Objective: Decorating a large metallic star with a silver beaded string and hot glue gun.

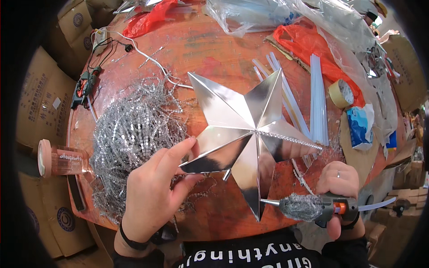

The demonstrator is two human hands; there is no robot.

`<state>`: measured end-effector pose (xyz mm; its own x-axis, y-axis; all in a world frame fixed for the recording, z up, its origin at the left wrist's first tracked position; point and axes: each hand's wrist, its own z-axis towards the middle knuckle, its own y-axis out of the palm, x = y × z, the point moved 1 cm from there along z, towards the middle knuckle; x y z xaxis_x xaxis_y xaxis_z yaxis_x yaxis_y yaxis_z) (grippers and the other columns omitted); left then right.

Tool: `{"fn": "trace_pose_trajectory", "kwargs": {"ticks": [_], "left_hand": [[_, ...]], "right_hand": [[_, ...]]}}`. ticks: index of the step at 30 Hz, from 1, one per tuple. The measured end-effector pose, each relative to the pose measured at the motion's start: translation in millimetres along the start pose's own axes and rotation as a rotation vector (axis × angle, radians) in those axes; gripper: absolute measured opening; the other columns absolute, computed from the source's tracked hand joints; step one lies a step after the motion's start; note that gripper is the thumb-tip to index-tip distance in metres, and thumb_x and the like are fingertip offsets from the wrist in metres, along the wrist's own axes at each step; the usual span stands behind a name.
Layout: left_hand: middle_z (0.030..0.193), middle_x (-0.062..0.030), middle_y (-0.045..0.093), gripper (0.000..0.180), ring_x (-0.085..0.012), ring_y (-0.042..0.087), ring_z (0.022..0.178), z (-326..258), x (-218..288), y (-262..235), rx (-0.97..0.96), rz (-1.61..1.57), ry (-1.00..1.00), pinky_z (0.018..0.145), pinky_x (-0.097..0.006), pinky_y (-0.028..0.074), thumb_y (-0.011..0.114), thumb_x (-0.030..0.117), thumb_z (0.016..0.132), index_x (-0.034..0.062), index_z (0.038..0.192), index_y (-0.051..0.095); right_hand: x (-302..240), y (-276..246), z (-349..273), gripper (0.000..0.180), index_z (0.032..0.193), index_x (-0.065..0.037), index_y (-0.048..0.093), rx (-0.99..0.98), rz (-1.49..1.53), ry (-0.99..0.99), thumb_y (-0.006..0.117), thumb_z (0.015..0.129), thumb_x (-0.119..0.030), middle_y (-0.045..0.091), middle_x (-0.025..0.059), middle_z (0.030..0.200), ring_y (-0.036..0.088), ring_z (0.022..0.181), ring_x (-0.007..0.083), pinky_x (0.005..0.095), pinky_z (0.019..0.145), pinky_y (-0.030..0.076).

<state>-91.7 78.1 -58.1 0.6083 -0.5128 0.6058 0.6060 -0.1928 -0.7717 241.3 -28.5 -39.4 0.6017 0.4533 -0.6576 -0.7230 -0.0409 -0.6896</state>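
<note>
Fingers (182, 151) of the left hand (152, 183) are what we see first, pinched about the lower-left point of a silver star (230, 105), with the thumb below and the forefinger above. The right hand (340, 175), a ring on one finger, is wrapped about a glue gun (324, 210), its nozzle at the star's lowest point; we cannot tell whether the two touch. The star is held above the near middle of the table, and a beaded strand (292, 139) runs along the ridge of its right point.

Around it we find the tabletop (187, 51) a worn orange-red, streaked and stained. To the left lies a tangled heap of silver garland (136, 123), and past that a pink-lidded jar (62, 160) and a green and black tool (87, 84) near the table's edge. A white cord (145, 55) curves across from the far left corner toward the star. To the right we have loose glue sticks (292, 107), a neat bundle of sticks (318, 100), a tape roll (341, 94) and a blue tissue pack (358, 128) on a cardboard sheet (357, 158). Along the far side, clear plastic (243, 18) spreads between a small red bag (149, 20) and a larger red bag (308, 40).

Beyond the table, we see brown cartons (42, 100) stacked close on the left, and more cardboard (404, 67) on the right, bent by the lens toward the dark rim
</note>
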Motion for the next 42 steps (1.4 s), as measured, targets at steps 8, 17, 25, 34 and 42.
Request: {"fn": "trace_pose_trajectory", "kwargs": {"ticks": [8,17,25,34,42], "left_hand": [[0.095,-0.0104,0.069,0.059,-0.0252,0.073,0.076,-1,3,-1,-0.018,0.01,-0.051,0.063,-0.036,0.054,0.082,0.009,0.079,0.0104,0.133,0.061],[0.083,-0.0095,0.067,0.065,-0.0225,0.064,0.067,-7,17,-26,-0.411,-0.056,0.099,0.062,-0.033,0.05,0.085,0.025,0.078,0.0038,0.134,0.061],[0.083,-0.007,0.068,0.024,-0.0275,0.066,0.078,-48,16,-24,-0.159,0.097,0.075,0.068,-0.037,0.053,0.082,0.018,0.076,0.0072,0.096,0.074],[0.09,-0.0106,0.073,0.021,-0.0294,0.071,0.084,-59,10,-21,-0.006,0.163,-0.011,0.075,-0.036,0.056,0.072,-0.003,0.077,0.0033,0.097,0.075],[0.132,-0.0206,0.063,0.032,-0.0206,0.072,0.092,-22,57,-132,0.259,0.206,0.175,0.075,-0.029,0.059,0.068,-0.002,0.086,0.001,0.117,0.074]], "right_hand": [[-8,8,-17,0.09,0.067,-0.008,0.056,-0.074,-0.015,-0.063,0.058,0.051,-0.097,0.057,0.0025,0.061,0.058,0.055,0.0223,0.0324,0.054,0.043],[28,-39,-74,0.062,0.116,0.005,0.062,0.651,0.315,0.214,0.075,0.087,-0.048,0.068,0.0174,0.104,0.069,0.088,0.0282,0.045,0.083,0.056],[66,-45,-73,0.048,0.13,0.002,0.052,0.134,-0.539,0.639,0.063,0.083,0.003,0.049,0.0194,0.138,0.05,0.126,0.0397,0.0409,0.107,0.04],[23,-68,-69,0.039,0.131,0.0,0.059,0.282,-0.782,0.492,0.061,0.092,0.0,0.057,0.0162,0.138,0.055,0.128,0.0328,0.0382,0.109,0.041],[-60,-86,-26,0.03,0.122,0.003,0.064,0.336,-0.713,0.228,0.06,0.095,-0.009,0.062,0.0187,0.127,0.06,0.119,0.0319,0.0389,0.104,0.045]]}}
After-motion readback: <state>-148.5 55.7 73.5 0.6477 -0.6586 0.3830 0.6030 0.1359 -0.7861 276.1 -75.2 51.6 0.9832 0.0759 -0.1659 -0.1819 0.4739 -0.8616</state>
